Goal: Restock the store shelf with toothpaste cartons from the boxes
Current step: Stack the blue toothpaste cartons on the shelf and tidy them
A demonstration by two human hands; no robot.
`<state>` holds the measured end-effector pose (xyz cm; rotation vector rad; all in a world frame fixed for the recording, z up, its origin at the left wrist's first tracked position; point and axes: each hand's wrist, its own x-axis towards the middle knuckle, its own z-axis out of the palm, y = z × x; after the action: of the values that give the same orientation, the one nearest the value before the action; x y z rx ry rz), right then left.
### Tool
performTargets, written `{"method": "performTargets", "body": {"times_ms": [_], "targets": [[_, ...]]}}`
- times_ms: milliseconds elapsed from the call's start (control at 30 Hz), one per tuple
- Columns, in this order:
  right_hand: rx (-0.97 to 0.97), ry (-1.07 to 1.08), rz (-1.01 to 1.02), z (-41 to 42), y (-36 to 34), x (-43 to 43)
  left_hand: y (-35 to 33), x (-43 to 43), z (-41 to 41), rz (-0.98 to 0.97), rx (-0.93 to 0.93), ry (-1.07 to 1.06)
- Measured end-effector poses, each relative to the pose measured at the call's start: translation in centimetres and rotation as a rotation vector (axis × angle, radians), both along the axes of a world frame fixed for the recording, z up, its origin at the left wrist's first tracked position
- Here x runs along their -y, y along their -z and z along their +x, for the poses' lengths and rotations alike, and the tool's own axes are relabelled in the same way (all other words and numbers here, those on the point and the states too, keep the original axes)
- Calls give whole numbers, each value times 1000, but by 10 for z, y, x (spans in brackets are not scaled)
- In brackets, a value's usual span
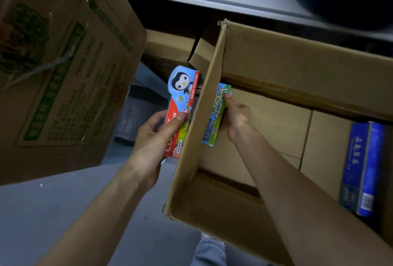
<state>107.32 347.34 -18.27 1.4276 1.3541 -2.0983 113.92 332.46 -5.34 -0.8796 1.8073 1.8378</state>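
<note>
Right hand (236, 116) pinches green carton (212, 125) inside box (197, 138); left hand (153, 135) grips penguin carton (182, 86). Recommend lifting straight up, clear of box.

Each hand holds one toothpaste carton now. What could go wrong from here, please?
1. The right hand holds the green carton close beside the box wall; lifting it out, the carton may catch on that wall.
2. The left hand grips only the lower half of the penguin carton, so its top might knock the wall and slip.
3. Both hands are full; the blue cartons must wait.
</note>
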Motion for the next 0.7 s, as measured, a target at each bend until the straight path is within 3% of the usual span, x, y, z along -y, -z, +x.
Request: {"method": "performTargets", "body": {"times_ms": [333, 700], "targets": [[-88, -331, 289, 15, 3, -14, -1, 9, -2, -106, -33, -24], [-172, -314, 317, 76, -80, -96, -59, 5, 29, -336, -223, -37]]}}
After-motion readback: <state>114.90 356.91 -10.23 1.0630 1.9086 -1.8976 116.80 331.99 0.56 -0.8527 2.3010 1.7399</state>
